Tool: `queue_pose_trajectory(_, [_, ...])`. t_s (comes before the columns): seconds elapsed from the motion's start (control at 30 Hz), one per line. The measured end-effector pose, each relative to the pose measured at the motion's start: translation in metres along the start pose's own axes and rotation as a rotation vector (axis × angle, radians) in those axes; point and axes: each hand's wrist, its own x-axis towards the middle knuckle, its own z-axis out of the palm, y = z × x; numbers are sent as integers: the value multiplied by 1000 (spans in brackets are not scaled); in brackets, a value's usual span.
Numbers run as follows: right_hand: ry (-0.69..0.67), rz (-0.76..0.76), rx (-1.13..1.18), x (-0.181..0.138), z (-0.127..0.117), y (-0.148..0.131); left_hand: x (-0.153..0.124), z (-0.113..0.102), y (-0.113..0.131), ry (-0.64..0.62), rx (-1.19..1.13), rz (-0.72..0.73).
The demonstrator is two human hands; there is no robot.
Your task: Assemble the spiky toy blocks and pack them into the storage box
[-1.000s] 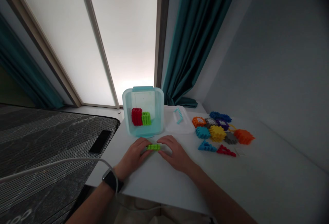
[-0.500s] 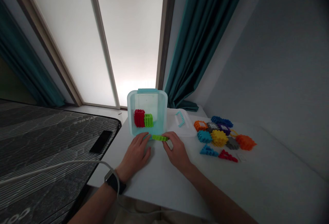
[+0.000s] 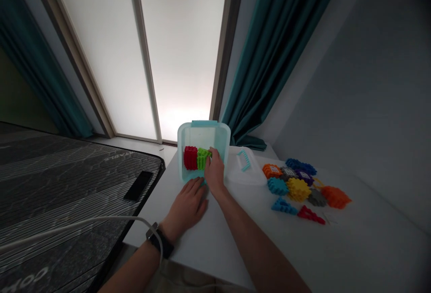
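A clear plastic box (image 3: 220,138) with a teal rim lies on its side, its mouth toward me. Inside it a stack of red toy pieces (image 3: 191,158) stands beside green toy pieces (image 3: 201,163). My right hand (image 3: 214,169) reaches into the box, its fingers closed on a green toy piece (image 3: 205,151) at the top of the green ones; the fingers partly cover it. At the box's near edge rests my left hand (image 3: 191,201), fingers stretched out and nothing held.
A clear lid (image 3: 254,174) with a teal handle lies right of the box. Farther right sit clusters of toy pieces, among them yellow (image 3: 298,189), orange (image 3: 336,197) and blue (image 3: 284,206). A phone (image 3: 138,185) lies on the dark mat at left. A white cable (image 3: 101,219) crosses my left wrist.
My right hand has carried the green toy piece from in front of the box up into it, against the other green pieces. My left hand stays by the box edge. The view has shifted slightly.
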Motion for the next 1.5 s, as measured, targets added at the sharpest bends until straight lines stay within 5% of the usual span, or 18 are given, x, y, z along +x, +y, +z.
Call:
queue_pose_trajectory(0.4, [0, 115, 110, 5, 32, 20, 1, -2, 0, -12, -35, -20])
queue_pose_trajectory(1.07, [-84, 51, 231, 17, 34, 52, -1, 0, -4, -13, -33, -46])
queue_pose_trajectory(1.5, [73, 116, 146, 5, 32, 29, 1, 0, -3, -6, -73, -49])
